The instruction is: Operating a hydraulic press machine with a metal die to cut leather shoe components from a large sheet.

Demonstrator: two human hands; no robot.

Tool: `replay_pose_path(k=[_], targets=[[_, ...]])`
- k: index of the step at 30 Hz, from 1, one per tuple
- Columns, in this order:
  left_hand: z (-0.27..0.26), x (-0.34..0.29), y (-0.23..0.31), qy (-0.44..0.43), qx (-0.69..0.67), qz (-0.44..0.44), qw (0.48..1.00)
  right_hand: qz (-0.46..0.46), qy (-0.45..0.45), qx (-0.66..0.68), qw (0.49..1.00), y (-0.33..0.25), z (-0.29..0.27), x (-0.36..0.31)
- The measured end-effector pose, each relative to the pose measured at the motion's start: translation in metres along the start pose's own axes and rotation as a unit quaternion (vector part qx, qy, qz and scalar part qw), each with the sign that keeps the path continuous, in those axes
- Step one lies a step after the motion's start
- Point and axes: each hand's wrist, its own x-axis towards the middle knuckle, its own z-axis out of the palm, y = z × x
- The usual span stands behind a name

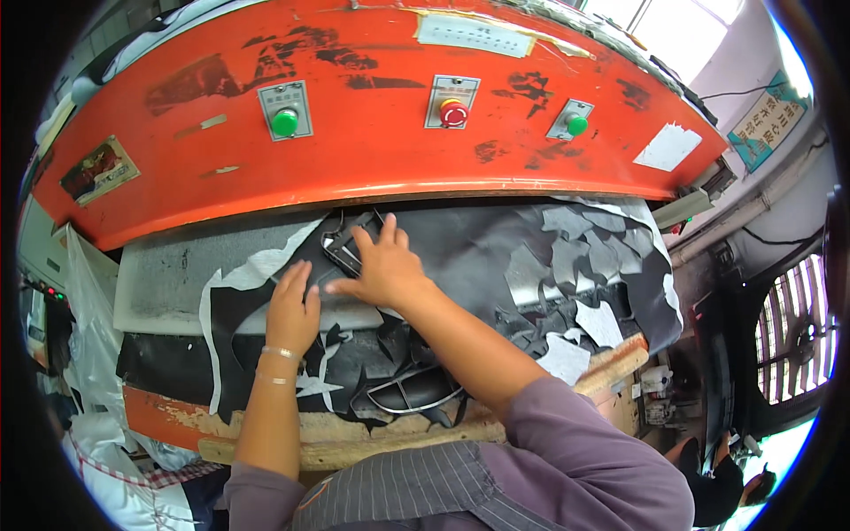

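Head: 2 hands (387, 273) nr 1 die (342, 255)

Two bare hands over black sheet material (460, 232) below a red-orange press (372, 168).
The right hand (385, 268), fingers spread, reaches over the right side of a metal-edged die (342, 255), contact unclear; the left hand (294, 314) is just left and nearer. A curved, metal-rimmed black piece (412, 390) lies at the counter's (158, 288) near side, grey-backed scraps (567, 258) to the right. Two green buttons (284, 123) flank a red one (454, 112) on the far side.
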Motion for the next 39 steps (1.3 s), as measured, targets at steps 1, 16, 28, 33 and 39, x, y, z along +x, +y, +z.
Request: replay_pose_path(k=[1,16,28,33,39], targets=[[0.008,0.004,-0.018,0.006,0.003,-0.003,1.000,-0.008,0.000,0.000,1.000,-0.012,0.008,0.022],[0.023,0.024,0.022,-0.128,-0.228,-0.020,0.965,0.009,-0.133,0.679,0.722,0.120,0.012,-0.043],[0.050,-0.058,0.059,-0.234,-0.566,-0.165,0.773,-0.121,-0.165,0.430,0.879,0.087,0.008,-0.110],[0.024,-0.063,0.070,-0.239,-0.635,-0.182,0.712,-0.173,-0.180,0.301,0.920,0.075,0.003,-0.112],[0.029,-0.079,0.057,-0.217,-0.614,-0.242,0.719,-0.106,-0.261,0.472,0.835,0.077,0.006,-0.111]])
